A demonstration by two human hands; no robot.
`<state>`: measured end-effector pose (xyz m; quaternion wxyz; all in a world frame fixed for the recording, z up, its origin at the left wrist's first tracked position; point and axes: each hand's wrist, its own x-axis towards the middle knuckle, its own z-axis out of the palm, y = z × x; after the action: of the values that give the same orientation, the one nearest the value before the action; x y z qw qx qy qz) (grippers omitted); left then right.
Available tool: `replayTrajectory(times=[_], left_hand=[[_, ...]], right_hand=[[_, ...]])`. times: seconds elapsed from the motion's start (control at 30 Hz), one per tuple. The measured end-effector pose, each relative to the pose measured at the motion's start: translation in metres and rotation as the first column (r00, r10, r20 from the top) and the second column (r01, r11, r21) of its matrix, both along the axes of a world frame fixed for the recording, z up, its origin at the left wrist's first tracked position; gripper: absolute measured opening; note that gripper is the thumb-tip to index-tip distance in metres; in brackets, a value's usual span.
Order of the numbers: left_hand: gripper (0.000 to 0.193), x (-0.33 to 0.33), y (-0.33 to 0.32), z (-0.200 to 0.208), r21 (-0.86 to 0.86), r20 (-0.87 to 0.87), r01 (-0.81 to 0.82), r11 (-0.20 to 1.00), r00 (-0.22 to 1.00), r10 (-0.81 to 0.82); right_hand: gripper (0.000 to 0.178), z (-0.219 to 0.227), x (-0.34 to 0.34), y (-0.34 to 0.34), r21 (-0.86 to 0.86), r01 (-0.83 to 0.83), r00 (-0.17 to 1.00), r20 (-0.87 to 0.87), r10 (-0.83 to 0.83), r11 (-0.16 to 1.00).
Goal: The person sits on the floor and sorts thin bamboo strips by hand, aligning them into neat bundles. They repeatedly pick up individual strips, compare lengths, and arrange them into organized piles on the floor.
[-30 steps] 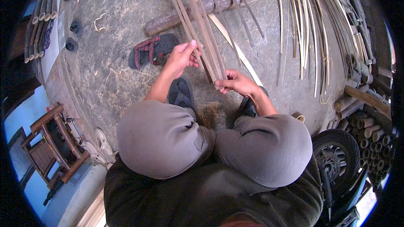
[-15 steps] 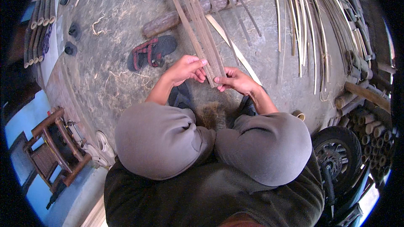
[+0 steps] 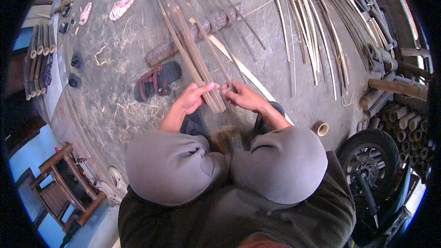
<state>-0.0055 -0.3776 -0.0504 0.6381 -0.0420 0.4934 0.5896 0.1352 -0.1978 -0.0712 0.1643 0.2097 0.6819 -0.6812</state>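
My left hand (image 3: 195, 98) is closed around the near end of a bundle of long brown bamboo strips (image 3: 195, 59), its thumb on top. The strips slant away to the far left between my feet and beyond a log. Just right of the bundle, my right hand (image 3: 244, 97) pinches the near end of one thin bamboo strip (image 3: 215, 57), apart from the rest. A few more dark strips (image 3: 243, 32) lie loose to the right, resting across the log (image 3: 161, 54). A pale flat bamboo strip (image 3: 255, 82) lies on the floor past my right hand.
A black and red sandal (image 3: 158, 80) lies left of the bundle. Many long strips (image 3: 312, 27) spread over the floor at far right. A bamboo ring (image 3: 321, 128), a motorcycle wheel (image 3: 370, 163) and stacked bamboo tubes (image 3: 406, 131) are at right. A bamboo chair (image 3: 69, 183) stands at left.
The bundle has shifted left and nearer in the view with my left hand. My right hand has come off the bundle and now pinches a single strip beside it.
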Motion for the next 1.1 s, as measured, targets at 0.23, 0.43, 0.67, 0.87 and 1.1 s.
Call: replayTrajectory(times=[0.23, 0.43, 0.67, 0.87, 1.1], left_hand=[[0.033, -0.003, -0.002, -0.004, -0.026, -0.057, 0.065, 0.998, 0.996, -0.066], [0.034, -0.005, -0.002, -0.003, -0.019, -0.043, 0.094, 0.995, 0.995, -0.094], [0.036, -0.007, 0.0, -0.005, -0.014, -0.028, 0.125, 0.992, 0.992, -0.126], [0.035, -0.007, 0.023, -0.006, 0.0, -0.026, 0.157, 0.988, 0.987, -0.157], [0.035, -0.01, 0.03, 0.014, -0.038, -0.042, 0.182, 0.983, 0.982, -0.183]], right_hand=[[0.04, 0.077, -0.045, 0.044, 0.362, 0.484, 0.869, -0.304, -0.39, 0.797], [0.027, 0.075, -0.009, 0.119, 0.447, 0.643, 0.762, -0.453, -0.462, 0.623], [0.02, 0.077, 0.069, 0.21, 0.626, 0.565, 0.825, -0.426, -0.371, 0.538], [0.019, 0.031, 0.105, 0.237, 0.711, 0.612, 0.782, -0.481, -0.396, 0.345], [0.028, 0.017, 0.091, 0.216, 0.657, 0.668, 0.71, -0.423, -0.563, 0.349]])
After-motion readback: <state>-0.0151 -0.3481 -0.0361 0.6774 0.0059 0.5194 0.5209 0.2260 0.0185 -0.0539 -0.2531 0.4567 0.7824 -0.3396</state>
